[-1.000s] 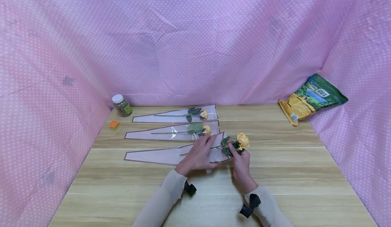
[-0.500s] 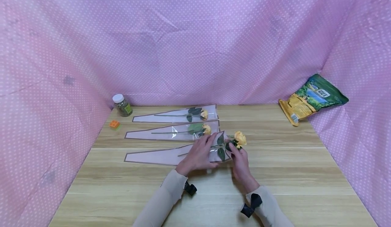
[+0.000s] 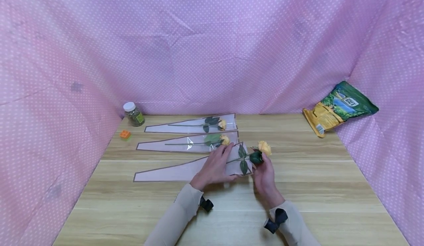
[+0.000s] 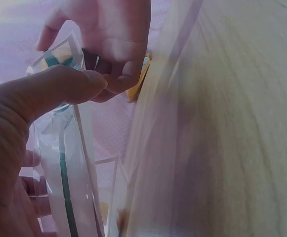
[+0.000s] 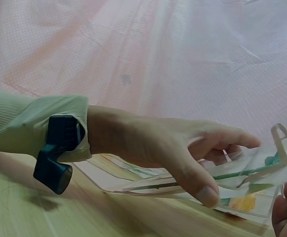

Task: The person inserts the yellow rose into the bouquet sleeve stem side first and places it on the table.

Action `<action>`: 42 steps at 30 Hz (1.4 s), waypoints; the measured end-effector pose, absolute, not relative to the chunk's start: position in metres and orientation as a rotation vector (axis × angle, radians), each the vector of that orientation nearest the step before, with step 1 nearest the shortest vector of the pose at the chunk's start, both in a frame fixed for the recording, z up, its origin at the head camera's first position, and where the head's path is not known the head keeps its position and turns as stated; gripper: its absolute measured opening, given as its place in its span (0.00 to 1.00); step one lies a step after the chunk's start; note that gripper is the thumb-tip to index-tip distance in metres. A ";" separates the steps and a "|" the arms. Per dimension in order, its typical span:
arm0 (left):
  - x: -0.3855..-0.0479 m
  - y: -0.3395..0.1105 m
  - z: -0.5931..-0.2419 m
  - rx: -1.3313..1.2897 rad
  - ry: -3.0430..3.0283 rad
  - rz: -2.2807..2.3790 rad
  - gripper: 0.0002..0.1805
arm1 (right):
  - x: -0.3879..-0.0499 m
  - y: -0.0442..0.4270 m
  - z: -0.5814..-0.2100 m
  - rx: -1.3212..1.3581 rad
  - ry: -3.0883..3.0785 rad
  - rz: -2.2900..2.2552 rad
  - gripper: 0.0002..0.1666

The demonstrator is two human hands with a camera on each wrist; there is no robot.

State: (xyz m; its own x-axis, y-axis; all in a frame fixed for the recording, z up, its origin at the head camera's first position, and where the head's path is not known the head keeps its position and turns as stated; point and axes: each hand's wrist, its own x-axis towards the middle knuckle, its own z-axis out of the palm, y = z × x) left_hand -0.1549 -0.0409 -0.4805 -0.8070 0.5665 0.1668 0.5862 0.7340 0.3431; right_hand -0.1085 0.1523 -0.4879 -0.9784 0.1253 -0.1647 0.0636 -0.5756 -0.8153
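A yellow artificial rose (image 3: 264, 148) with dark green leaves lies part-way inside a clear sleeve (image 3: 159, 173) with a brown border. Its bloom and one leaf stick out past the wide mouth; its stem (image 4: 66, 192) shows through the film. My left hand (image 3: 213, 170) grips the sleeve across its width, thumb (image 5: 197, 185) on the near edge, fingers round the far side. My right hand (image 3: 265, 176) holds the rose just below the bloom, curled fingers at the sleeve's mouth; the leaf partly hides its fingertips.
Two more sleeves, a middle one (image 3: 154, 146) and a back one (image 3: 159, 129), each hold a yellow rose. At the back left stand a white-capped jar (image 3: 134, 115) and an orange toy brick (image 3: 125, 134). A green and yellow bag (image 3: 341, 108) leans at the back right.
The rose slid left into the sleeve, then its bloom shifted slightly right. My right hand moved a little right and its thumb lifted. The sleeve's narrow end swung slightly nearer; my left hand stayed.
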 end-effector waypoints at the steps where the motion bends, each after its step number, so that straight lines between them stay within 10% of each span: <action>1: -0.155 -0.041 -0.480 -0.956 -2.878 -0.596 0.67 | -0.109 0.153 -0.488 -0.322 -1.426 2.748 0.19; 42: -0.156 -0.028 -0.487 -0.970 -2.995 -0.520 0.71 | -0.116 0.174 -0.479 -0.293 -1.728 2.502 0.12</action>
State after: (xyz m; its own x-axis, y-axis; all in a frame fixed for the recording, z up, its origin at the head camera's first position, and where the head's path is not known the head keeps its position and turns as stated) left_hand -0.1563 -0.0278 -0.4871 -0.8141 0.5782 0.0532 0.5623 0.7622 0.3207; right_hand -0.1161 0.1745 -0.4786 -0.9779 0.1791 -0.1076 0.0373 -0.3573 -0.9333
